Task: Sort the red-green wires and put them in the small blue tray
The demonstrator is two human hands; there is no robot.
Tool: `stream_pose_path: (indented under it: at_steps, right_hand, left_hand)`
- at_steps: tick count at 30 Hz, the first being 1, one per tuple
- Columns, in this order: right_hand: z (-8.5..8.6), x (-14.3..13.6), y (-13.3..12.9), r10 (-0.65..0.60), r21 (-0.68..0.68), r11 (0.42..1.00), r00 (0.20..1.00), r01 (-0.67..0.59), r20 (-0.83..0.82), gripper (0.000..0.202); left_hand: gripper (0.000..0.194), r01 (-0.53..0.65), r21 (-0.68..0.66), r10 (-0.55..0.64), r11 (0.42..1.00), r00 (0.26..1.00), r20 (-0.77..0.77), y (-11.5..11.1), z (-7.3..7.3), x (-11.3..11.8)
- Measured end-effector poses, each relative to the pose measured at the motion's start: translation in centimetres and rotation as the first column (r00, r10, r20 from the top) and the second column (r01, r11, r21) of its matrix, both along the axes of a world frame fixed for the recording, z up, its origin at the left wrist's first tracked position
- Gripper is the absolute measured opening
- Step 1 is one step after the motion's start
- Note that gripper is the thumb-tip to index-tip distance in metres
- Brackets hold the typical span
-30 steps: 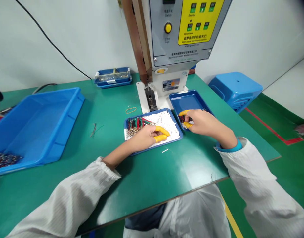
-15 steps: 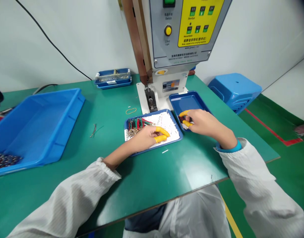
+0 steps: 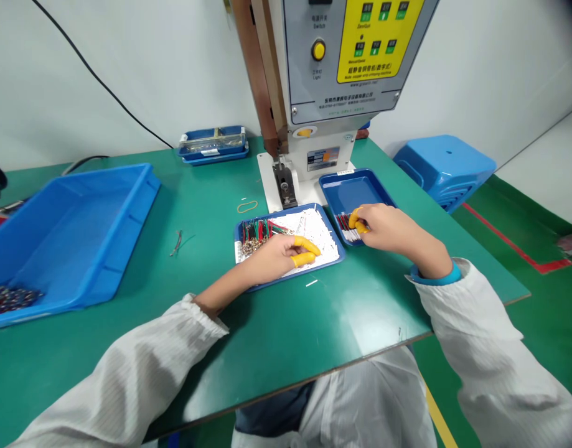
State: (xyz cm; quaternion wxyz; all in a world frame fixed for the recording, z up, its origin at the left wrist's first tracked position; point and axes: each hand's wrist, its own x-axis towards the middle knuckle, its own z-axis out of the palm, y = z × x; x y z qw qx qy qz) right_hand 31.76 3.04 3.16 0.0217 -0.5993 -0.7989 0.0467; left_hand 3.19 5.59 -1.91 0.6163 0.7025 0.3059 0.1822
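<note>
My left hand [image 3: 279, 255] wears yellow finger cots and rests over the front blue tray [image 3: 339, 254]. Its thumb and forefinger meet above small white pieces [image 3: 320, 227]; whatever lies between the tips is too small to see. Red, green and black wires with metal ends [image 3: 257, 235] fill that tray's left part. Over the near end of a second blue tray [image 3: 358, 190] is my right hand [image 3: 383, 225], also in yellow cots. Its fingertips are pinched beside a row of red and black wires with white ends [image 3: 347, 227]; what they grip is hidden.
Behind the trays stands a grey crimping machine [image 3: 337, 102] with a black die [image 3: 284, 185]. A large blue bin [image 3: 80, 218] is at left, and small stacked trays [image 3: 213, 146] sit at the back. A rubber band [image 3: 247, 206] and loose wire [image 3: 176, 242] lie on the green table [image 3: 211, 199].
My right hand's fingers have closed together and shifted slightly right, leaving more of the wire row in sight. My left hand stays almost where it was.
</note>
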Motion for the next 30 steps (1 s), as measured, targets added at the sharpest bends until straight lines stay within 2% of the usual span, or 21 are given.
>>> stream_pose_path:
  at_steps: [10,18,30]
  right_hand:
    - [0.2,0.2,0.0,0.018,-0.011,1.0,0.998,-0.019,-0.055,0.036]
    - [-0.4,0.7,0.5,0.023,-0.049,0.998,0.979,-0.034,-0.203,0.018]
    - [-0.5,1.2,0.7,0.083,-0.037,0.995,0.975,-0.092,-0.205,0.024]
  left_hand:
    - [0.027,-0.029,-0.029,0.029,0.999,0.999,0.018,-0.2,0.3,0.2]
    - [0.03,-0.026,-0.034,0.026,0.999,0.999,0.023,-0.2,0.5,0.3]
    - [0.024,0.001,-0.008,-0.001,1.0,1.0,0.018,-0.2,0.3,0.1]
